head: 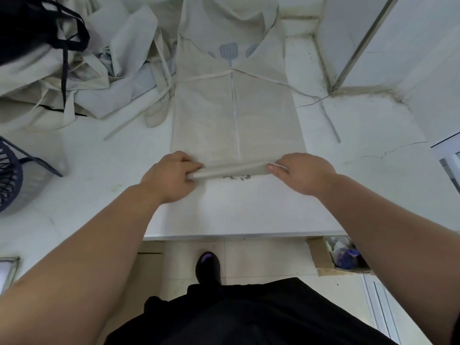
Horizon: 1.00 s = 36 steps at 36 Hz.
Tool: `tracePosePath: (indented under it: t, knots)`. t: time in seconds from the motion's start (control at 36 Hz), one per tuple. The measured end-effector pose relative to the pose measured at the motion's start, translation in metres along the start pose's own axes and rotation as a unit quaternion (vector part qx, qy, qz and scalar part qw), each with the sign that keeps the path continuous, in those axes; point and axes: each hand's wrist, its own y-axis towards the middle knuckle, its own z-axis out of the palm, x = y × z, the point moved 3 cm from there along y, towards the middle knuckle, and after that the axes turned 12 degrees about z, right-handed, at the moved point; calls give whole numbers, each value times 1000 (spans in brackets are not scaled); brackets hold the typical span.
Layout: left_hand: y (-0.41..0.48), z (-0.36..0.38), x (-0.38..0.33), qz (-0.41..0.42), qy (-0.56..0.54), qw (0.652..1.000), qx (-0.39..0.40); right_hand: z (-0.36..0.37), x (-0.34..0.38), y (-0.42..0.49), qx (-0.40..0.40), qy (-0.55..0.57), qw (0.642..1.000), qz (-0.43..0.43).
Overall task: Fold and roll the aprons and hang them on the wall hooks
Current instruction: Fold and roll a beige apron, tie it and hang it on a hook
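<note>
A beige apron (pixel 231 113) lies folded lengthwise into a long strip on the white counter (pixel 239 210), its bib end with a blue spatula print at the far side. Its near end is turned into a thin roll (pixel 234 171). My left hand (pixel 169 175) grips the roll's left end with curled fingers. My right hand (pixel 301 171) pinches the right end, thumb on top. The apron's ties trail off to both sides. No wall hooks are in view.
A heap of other beige aprons (pixel 82 78) and a black one (pixel 32 28) lies at the back left. A dark wire basket (pixel 10 178) stands at the left edge. A cardboard box (pixel 333 257) of rubbish sits on the floor, lower right.
</note>
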Motion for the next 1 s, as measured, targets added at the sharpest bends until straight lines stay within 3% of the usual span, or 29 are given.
tracePosePath:
  t: [0.11, 0.19, 0.28, 0.39, 0.53, 0.81, 0.86, 0.92, 0.94, 1.0]
  knots:
    - [11, -21, 7, -37, -7, 999, 29, -9, -3, 4, 47, -26, 999, 6]
    - [13, -29, 16, -84, -148, 985, -2, -13, -3, 8, 34, -40, 998, 34]
    - [12, -30, 26, -127, -280, 950, -44, -20, -9, 17, 3, 1, 999, 53]
    - [16, -25, 37, -165, -346, 916, -113, -28, -19, 33, -6, 85, 993, 77]
    - [27, -18, 40, -177, -224, 944, -167, -27, -32, 46, 9, 240, 953, 184]
    - [38, -7, 33, -255, 3, 945, -203, -9, -13, 49, -78, 149, 931, 323]
    - [42, -3, 15, -164, 77, 956, -230, -13, 5, 44, -153, 52, 942, 295]
    - [52, 5, -14, 41, 128, 968, -211, -10, 29, 44, -214, 7, 964, 157]
    - [58, 12, -28, 117, 135, 973, -146, -5, 42, 45, -193, 2, 978, 76]
    - [66, 27, -46, 142, 114, 983, -3, 9, 62, 45, -96, -3, 995, -39]
